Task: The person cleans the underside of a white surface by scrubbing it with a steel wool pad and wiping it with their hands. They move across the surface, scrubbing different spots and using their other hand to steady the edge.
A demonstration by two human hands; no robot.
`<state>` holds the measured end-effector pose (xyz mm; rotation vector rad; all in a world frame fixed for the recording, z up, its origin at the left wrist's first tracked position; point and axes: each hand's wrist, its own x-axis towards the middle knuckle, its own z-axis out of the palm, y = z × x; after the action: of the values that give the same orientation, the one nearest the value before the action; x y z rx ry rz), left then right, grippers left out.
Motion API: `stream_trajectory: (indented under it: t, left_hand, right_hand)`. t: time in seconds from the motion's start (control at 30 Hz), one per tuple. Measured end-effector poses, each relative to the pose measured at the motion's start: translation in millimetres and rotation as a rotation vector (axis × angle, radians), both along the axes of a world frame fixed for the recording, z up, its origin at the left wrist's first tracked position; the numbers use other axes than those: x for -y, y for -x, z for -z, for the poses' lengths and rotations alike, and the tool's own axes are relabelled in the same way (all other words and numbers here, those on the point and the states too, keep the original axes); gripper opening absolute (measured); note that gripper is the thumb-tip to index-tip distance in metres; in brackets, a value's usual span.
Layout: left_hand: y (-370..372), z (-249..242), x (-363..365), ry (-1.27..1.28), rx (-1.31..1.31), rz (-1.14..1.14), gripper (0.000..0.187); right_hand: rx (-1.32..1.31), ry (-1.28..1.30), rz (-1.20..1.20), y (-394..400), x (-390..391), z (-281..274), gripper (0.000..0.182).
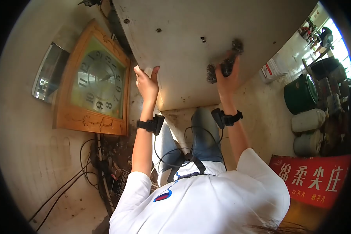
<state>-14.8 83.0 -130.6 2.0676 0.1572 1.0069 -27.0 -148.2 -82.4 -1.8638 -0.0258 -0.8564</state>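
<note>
- While the pale panel (175, 58) is being touched by both hands, its broad face is being turned toward the head camera, with small dark fasteners (203, 39) being shown across it.
- At the panel's left edge, the left hand (147, 85) is being held with its thumb raised over the face and its fingers bent beside the edge; whether the edge is being pinched cannot be told from this angle.
- Dark scouring wool (227, 67) is being clasped by the fingers of the right hand (228, 80) and held against the right part of the panel's face, its clumps being blurred.
- Both wrists are being circled by black bands (229, 119), from which a thin cable (175, 150) is being draped across the jeans (207, 130).
- To the left, a wood-framed clock (99, 80) is being shown tilted, a shiny plate (46, 74) being placed just beside it.
- To the right, a green drum (298, 93) is being neighboured by a pale jug (308, 120), and a red banner (312, 177) with white characters is being displayed below them.
</note>
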Motion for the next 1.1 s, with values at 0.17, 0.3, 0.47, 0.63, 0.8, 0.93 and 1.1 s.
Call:
stream_trajectory:
  t: [0.17, 0.3, 0.47, 0.63, 0.8, 0.93, 1.1]
  left_hand:
    - [1, 0, -1, -0.013, -0.034, 0.000, 0.049]
    - [3, 2, -1, -0.088, -0.066, -0.113, 0.048]
    - [45, -35, 45, -0.062, 0.187, -0.313, 0.039]
    - [12, -79, 117, 0.465, 0.079, 0.578, 0.019]
    - [8, -88, 131, 0.890, -0.143, 0.721, 0.019]
    - [14, -75, 133, 0.904, -0.083, 0.708, 0.019]
    - [10, -72, 133, 0.920, -0.077, 0.662, 0.018]
  right_hand:
    - [0.072, 0.052, 0.073, 4, -21, 10, 0.056]
    - [0.098, -0.042, -0.006, 13, -30, 13, 0.054]
    - [0.100, -0.112, -0.023, 15, -29, 16, 0.051]
    - [-0.007, -0.300, -0.093, 17, -41, 24, 0.039]
    - [-0.012, -0.315, -0.081, 16, -40, 31, 0.028]
    - [0.000, -0.299, -0.092, 19, -42, 44, 0.030]
    - [0.059, -0.188, -0.061, 19, -42, 45, 0.031]
